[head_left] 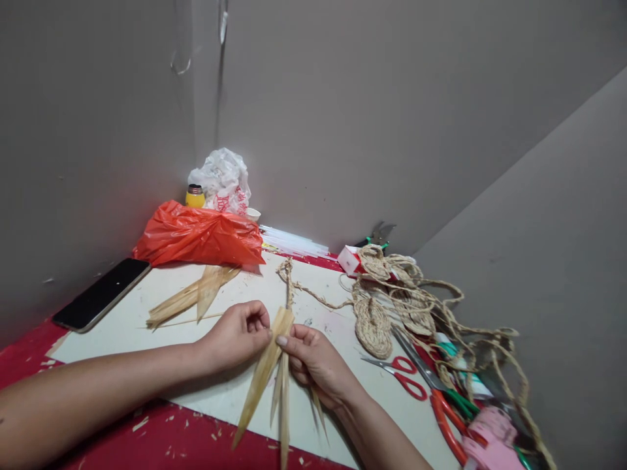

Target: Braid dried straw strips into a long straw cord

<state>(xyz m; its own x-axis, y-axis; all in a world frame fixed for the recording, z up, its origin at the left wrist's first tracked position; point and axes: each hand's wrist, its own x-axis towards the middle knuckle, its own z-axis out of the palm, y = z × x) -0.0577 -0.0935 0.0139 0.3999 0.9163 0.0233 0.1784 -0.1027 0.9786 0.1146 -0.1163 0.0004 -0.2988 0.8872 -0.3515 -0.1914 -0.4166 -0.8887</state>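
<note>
A pale dried corn husk [264, 378] hangs in broad and narrow strips between my hands, its ends pointing towards me. My right hand [316, 362] pinches it near the top, thumb in front. On the other side, my left hand [240, 333] has curled fingers, with thumb and fingertip pressed together at the husk's left edge. From the top of the strips a braided cord [289, 287] runs away from me, and a thin length of it bends off to the right. The fingers behind the husk are partly hidden.
Loose husks [181, 297] and a phone [102, 294] lie left. Behind stand an orange plastic bag [200, 235], a white bag [225, 176] and white sticks [294, 241]. Right are coiled braided pieces [373, 323], small red scissors [404, 375], larger scissors [443, 418] and a pink tool [492, 434].
</note>
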